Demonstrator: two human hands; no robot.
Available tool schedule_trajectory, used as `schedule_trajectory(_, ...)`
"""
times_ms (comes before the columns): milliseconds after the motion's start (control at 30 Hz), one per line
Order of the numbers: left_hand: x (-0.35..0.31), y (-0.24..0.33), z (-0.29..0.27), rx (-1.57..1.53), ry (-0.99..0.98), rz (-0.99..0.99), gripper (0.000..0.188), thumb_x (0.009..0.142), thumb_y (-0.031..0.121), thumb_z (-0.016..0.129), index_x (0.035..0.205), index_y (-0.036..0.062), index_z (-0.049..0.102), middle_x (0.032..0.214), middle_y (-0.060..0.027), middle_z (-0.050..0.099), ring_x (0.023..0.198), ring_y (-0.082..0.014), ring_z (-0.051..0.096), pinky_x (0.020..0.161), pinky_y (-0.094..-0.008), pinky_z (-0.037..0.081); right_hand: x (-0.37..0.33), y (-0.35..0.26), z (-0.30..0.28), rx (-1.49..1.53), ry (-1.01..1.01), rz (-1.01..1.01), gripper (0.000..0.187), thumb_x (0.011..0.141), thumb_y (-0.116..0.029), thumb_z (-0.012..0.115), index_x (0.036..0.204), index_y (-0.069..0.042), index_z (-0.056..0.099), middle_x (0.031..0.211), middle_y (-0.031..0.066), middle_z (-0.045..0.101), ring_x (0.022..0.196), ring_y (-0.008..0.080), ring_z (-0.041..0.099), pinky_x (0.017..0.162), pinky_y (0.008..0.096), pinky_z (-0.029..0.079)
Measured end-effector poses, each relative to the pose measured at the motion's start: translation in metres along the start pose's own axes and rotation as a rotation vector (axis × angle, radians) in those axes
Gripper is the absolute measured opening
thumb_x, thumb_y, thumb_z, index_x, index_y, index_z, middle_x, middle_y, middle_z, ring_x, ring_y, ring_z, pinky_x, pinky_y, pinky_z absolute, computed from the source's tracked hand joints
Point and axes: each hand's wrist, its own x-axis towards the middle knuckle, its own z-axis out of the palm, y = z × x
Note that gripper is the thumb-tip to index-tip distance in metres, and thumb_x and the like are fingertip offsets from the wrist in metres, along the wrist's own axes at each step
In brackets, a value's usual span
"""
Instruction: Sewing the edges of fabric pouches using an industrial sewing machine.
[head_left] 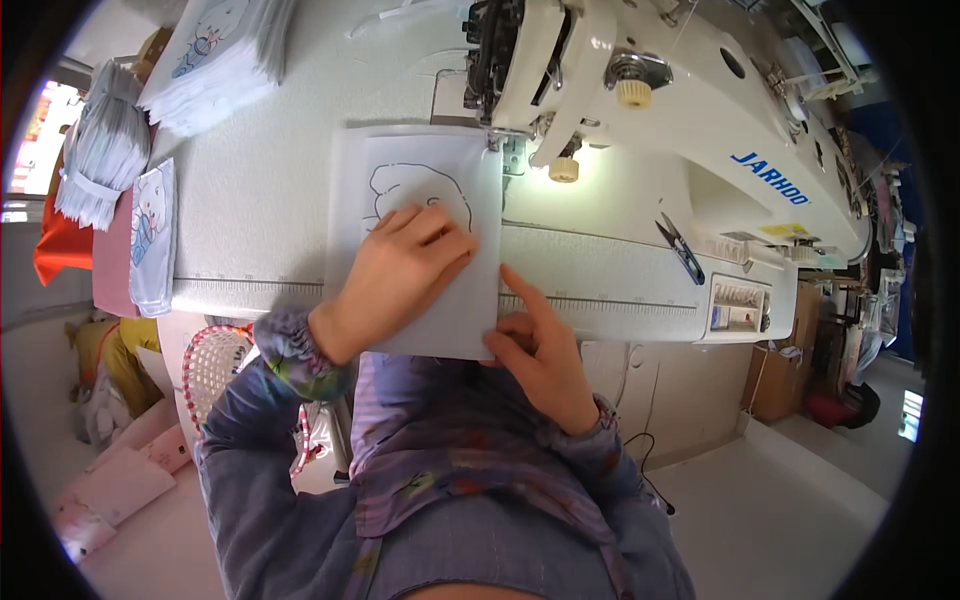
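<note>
A white rectangular fabric piece with a line-drawn cartoon figure lies at the table's front edge, its near end hanging slightly over. My left hand presses on top of it, fingers bent and drawn together over the drawing. At the lower right corner, my right hand grips the edge between thumb and curled fingers, with the index finger stretched along the right side. The piece's far right corner reaches the presser foot of a white sewing machine. Whether the needle is in the fabric cannot be seen.
Thread snips lie right of the fabric. Stacked printed pieces, a tied bundle and a folded printed piece sit at the left. A ruler strip runs along the front edge. Below hangs a net basket.
</note>
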Motion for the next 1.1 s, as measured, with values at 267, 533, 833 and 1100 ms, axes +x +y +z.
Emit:
schedule_trajectory(267,-0.054,0.05,-0.004,0.036,-0.116,0.06,0.045,0.086,0.02,0.077,0.129,0.0071,0.073,0.132,-0.0077,0.064,0.128,-0.0258,0.06,0.115,-0.0482,0.046,-0.004,-0.007,-0.004,-0.085,0.004,0.081,0.061,0.103,0.005,0.065,0.16,-0.003,0.046,0.095,0.0093,0.073,0.086,0.0127,0.072,0.078,0.029,0.063)
schedule_trajectory(533,-0.065,0.052,0.0,0.093,-0.033,0.12,0.05,0.079,0.013,0.071,0.128,0.0118,0.076,0.122,-0.0003,0.067,0.118,-0.0206,0.064,0.099,-0.0396,0.053,0.09,-0.032,-0.042,-1.017,0.169,-0.859,0.051,0.097,-0.017,0.078,0.144,-0.003,0.064,0.141,0.0162,0.068,0.125,0.036,0.065,0.103,0.0458,0.052)
schedule_trajectory(833,-0.035,0.029,-0.001,0.098,0.015,0.069,0.045,0.077,0.014,0.072,0.121,0.0148,0.079,0.113,0.0028,0.068,0.108,-0.0199,0.067,0.086,-0.0355,0.056,0.106,-0.034,-0.048,-1.143,0.107,-0.8,0.057,0.092,-0.026,0.083,0.142,-0.003,0.067,0.146,0.012,0.068,0.131,0.0336,0.064,0.11,0.0456,0.046)
schedule_trajectory(1100,0.005,-0.008,-0.003,0.083,0.066,0.08,0.042,0.076,0.014,0.072,0.116,0.0157,0.08,0.11,0.0053,0.069,0.101,-0.0197,0.067,0.084,-0.0348,0.058,0.109,-0.035,-0.049,-1.149,0.105,-0.816,0.052,0.09,-0.019,0.083,0.138,-0.003,0.069,0.142,0.0127,0.07,0.134,0.0322,0.064,0.109,0.0472,0.047)
